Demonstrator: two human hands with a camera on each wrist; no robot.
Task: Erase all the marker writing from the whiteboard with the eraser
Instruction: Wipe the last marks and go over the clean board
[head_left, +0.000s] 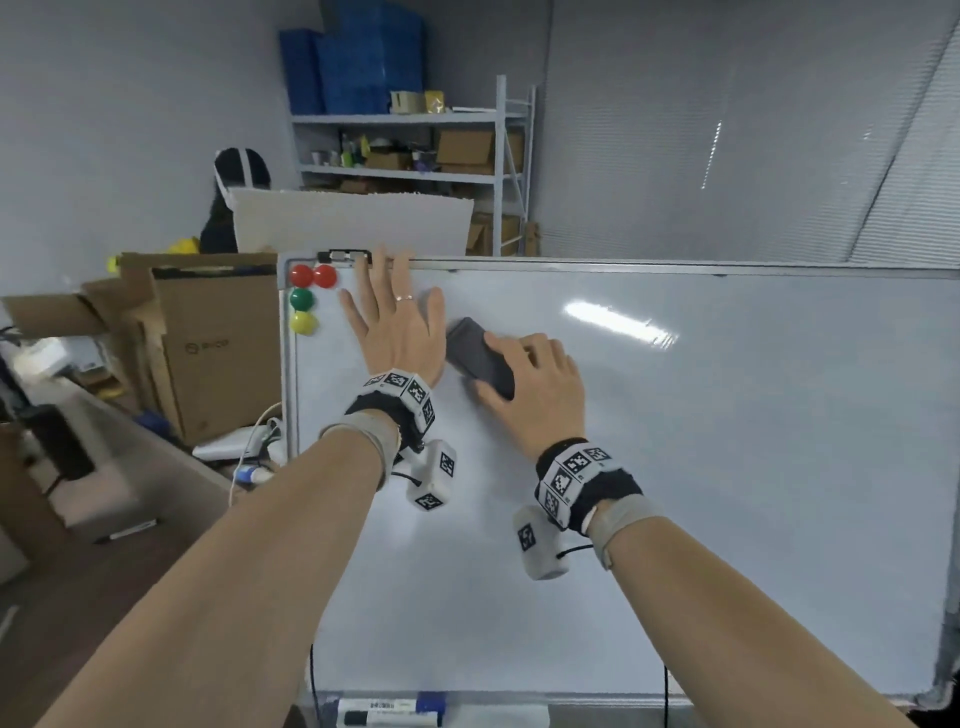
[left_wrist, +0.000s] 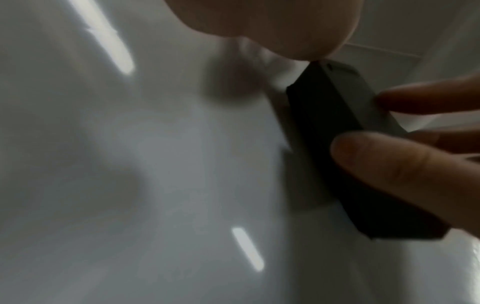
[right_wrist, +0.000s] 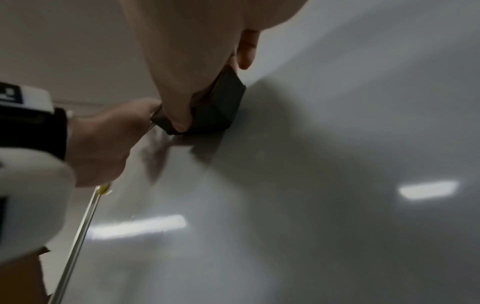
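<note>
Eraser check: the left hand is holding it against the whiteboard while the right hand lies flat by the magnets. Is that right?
The hands are swapped. In the head view the right hand holds the eraser against the whiteboard, while the left hand lies flat by the magnets.

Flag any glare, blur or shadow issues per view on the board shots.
Head view: ceiling-light glare streak on the whiteboard, edges bowed by the wide lens, otherwise sharp. Left wrist view: soft and dim, two glare bars, the eraser nearly featureless. Right wrist view: motion-smeared; right hand and eraser throw a broad shadow across the board.
</note>
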